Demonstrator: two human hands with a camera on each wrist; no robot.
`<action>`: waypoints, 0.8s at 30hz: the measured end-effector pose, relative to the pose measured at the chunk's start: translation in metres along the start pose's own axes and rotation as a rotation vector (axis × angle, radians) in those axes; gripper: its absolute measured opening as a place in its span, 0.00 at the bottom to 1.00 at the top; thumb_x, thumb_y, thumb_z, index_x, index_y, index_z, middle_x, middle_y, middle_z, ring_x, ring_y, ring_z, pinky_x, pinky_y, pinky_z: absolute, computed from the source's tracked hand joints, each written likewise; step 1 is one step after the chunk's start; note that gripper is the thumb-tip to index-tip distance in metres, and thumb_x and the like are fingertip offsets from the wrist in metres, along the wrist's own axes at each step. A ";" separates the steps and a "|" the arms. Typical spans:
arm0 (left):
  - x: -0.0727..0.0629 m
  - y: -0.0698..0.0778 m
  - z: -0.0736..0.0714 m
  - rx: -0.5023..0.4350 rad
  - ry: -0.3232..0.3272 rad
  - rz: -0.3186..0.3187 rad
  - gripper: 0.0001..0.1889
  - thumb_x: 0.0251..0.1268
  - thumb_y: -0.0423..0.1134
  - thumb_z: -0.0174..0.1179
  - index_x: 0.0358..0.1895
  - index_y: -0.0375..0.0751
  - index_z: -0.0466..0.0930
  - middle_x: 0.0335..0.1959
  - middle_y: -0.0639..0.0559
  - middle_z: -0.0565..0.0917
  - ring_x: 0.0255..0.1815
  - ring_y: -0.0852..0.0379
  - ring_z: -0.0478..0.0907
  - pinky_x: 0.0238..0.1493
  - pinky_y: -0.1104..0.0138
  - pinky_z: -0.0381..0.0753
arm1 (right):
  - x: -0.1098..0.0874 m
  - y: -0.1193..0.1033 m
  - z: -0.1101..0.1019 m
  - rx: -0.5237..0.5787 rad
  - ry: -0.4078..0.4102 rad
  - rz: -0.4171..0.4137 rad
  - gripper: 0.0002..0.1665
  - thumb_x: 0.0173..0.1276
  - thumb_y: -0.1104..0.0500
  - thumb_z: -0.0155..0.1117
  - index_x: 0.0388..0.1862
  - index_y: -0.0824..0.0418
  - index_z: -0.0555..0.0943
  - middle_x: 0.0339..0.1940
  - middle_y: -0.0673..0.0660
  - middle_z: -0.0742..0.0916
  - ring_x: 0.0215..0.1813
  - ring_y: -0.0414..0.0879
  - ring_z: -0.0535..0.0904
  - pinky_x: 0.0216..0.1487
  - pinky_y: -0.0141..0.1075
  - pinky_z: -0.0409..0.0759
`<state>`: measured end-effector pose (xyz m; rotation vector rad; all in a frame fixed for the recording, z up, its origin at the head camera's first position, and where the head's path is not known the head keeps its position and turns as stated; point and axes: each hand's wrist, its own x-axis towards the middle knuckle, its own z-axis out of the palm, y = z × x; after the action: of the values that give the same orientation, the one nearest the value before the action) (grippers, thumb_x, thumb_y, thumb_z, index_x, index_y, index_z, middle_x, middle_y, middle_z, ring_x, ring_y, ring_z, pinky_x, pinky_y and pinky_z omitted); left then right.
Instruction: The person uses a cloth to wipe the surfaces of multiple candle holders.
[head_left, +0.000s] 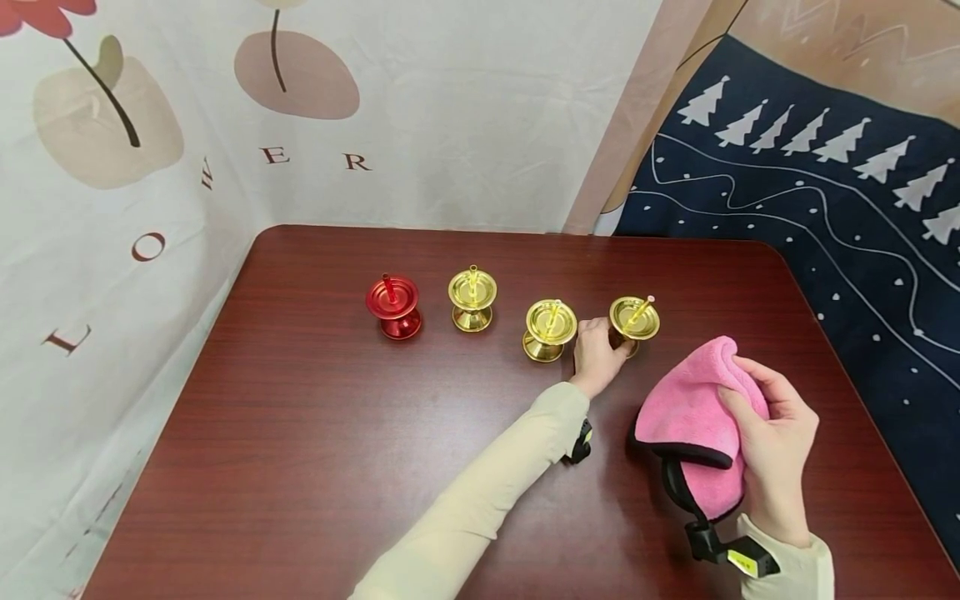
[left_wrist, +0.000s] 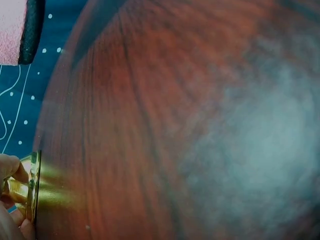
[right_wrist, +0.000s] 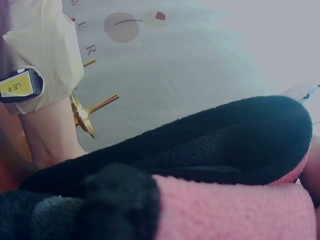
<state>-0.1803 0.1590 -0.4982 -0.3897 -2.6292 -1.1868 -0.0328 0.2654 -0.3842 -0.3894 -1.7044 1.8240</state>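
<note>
In the head view, my left hand (head_left: 597,354) grips the rightmost gold candle holder (head_left: 634,317) low on its stem, just above the dark wooden table (head_left: 375,467). The left wrist view shows fingers (left_wrist: 9,165) curled round the stem over the flared gold base (left_wrist: 35,185). This holder tilts a little to the right. My right hand (head_left: 776,429) pinches a folded pink cloth (head_left: 693,400) with black edging, held up at the right. Black lining and pink pile of the cloth (right_wrist: 235,210) fill the lower right wrist view.
A second gold candle holder (head_left: 550,323) stands just left of my left hand. Farther left are another gold holder (head_left: 472,292) and a red one (head_left: 393,304). A white printed curtain (head_left: 465,125) hangs behind the table, and a navy tree-patterned cloth (head_left: 750,192) lies beyond its right edge.
</note>
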 end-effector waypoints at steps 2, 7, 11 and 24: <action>0.001 0.000 0.000 -0.002 0.000 -0.005 0.13 0.47 0.44 0.70 0.34 0.42 0.81 0.37 0.53 0.83 0.40 0.55 0.74 0.41 0.71 0.72 | 0.000 0.000 0.000 0.003 0.000 0.003 0.21 0.52 0.74 0.68 0.48 0.76 0.79 0.35 0.57 0.87 0.35 0.44 0.79 0.35 0.27 0.77; 0.003 0.001 -0.001 0.005 0.005 -0.012 0.13 0.48 0.44 0.70 0.35 0.43 0.81 0.38 0.53 0.84 0.41 0.56 0.74 0.43 0.70 0.71 | 0.000 0.000 0.000 0.004 0.000 0.004 0.22 0.52 0.74 0.68 0.48 0.76 0.79 0.35 0.57 0.87 0.35 0.45 0.79 0.34 0.27 0.77; 0.003 0.001 -0.001 0.011 0.024 -0.004 0.14 0.48 0.44 0.70 0.35 0.42 0.81 0.37 0.52 0.84 0.40 0.55 0.74 0.43 0.69 0.71 | 0.000 0.001 -0.001 -0.004 0.000 0.002 0.22 0.52 0.74 0.68 0.48 0.76 0.79 0.35 0.57 0.87 0.35 0.45 0.79 0.35 0.27 0.77; 0.004 0.001 0.004 -0.012 0.087 -0.038 0.15 0.47 0.42 0.70 0.38 0.39 0.79 0.37 0.50 0.82 0.42 0.54 0.75 0.45 0.68 0.72 | 0.000 0.001 -0.001 -0.013 0.003 0.005 0.22 0.52 0.73 0.68 0.48 0.76 0.79 0.34 0.56 0.87 0.35 0.44 0.79 0.35 0.27 0.77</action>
<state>-0.1842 0.1630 -0.4989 -0.2851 -2.5672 -1.2035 -0.0326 0.2661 -0.3857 -0.4021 -1.7160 1.8161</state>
